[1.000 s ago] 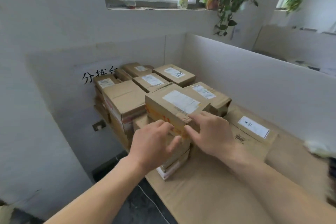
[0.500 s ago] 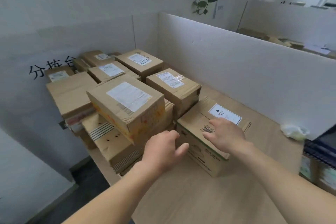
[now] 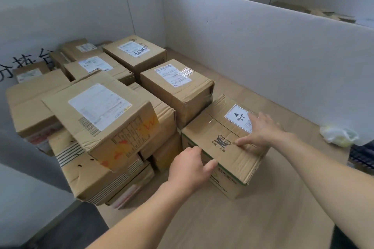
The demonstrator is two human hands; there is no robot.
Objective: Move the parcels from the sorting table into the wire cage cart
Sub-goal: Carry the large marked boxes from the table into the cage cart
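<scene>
The HEAVY-labelled box (image 3: 220, 147) sits on the desk (image 3: 253, 218) beside the stacked parcels (image 3: 101, 111). The right hand (image 3: 261, 133) lies flat on top, fingers spread; the left hand (image 3: 190, 166) curls round its near corner.

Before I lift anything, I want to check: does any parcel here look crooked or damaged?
Yes. The top box with the large white label, in the near-left stack, sits tilted and overhangs the striped box beneath it. That striped box has small punctures and a dented face.
</scene>
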